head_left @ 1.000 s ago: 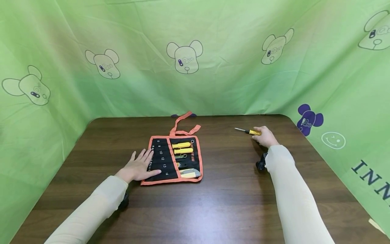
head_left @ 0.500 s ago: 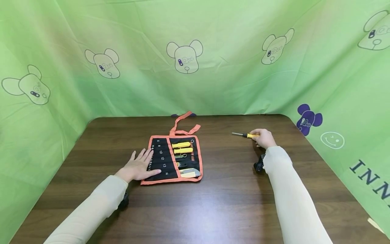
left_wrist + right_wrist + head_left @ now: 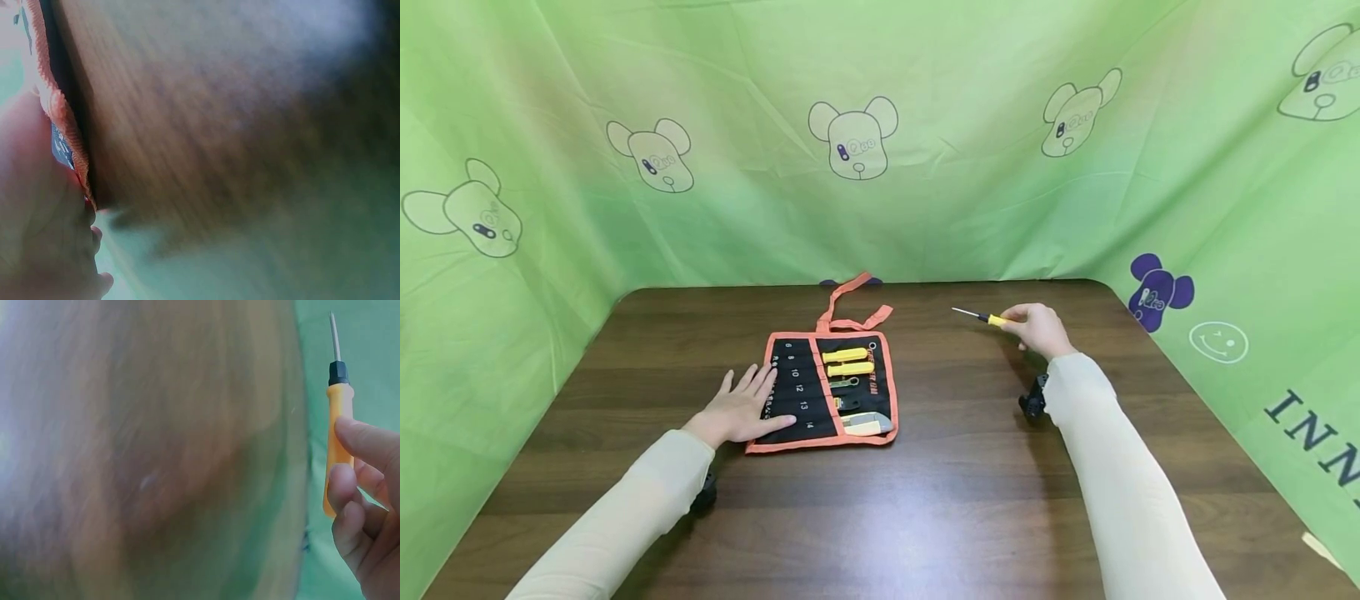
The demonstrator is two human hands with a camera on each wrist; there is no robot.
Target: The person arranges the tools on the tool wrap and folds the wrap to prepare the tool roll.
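My right hand (image 3: 1039,327) pinches a screwdriver by its yellow handle (image 3: 339,403); the metal shaft (image 3: 966,312) points left, away from the fingers. In the right wrist view the thumb and curled fingers close round the handle, with the table some way off. My left hand (image 3: 743,411) lies flat with spread fingers on the left part of a black tool pouch (image 3: 799,408) with orange edging. The pouch's right pockets hold two yellow-handled tools (image 3: 850,368), a small wrench (image 3: 846,382), a dark tool (image 3: 847,404) and a utility knife (image 3: 867,424).
Orange tie straps (image 3: 850,287) trail from the pouch's far edge toward the back of the brown wooden table (image 3: 955,500). A green printed curtain (image 3: 940,167) stands round the table's back and sides.
My right hand has lifted the screwdriver and moved it left toward the pouch, its shaft now angled a little differently. The left hand and the pouch stay put.
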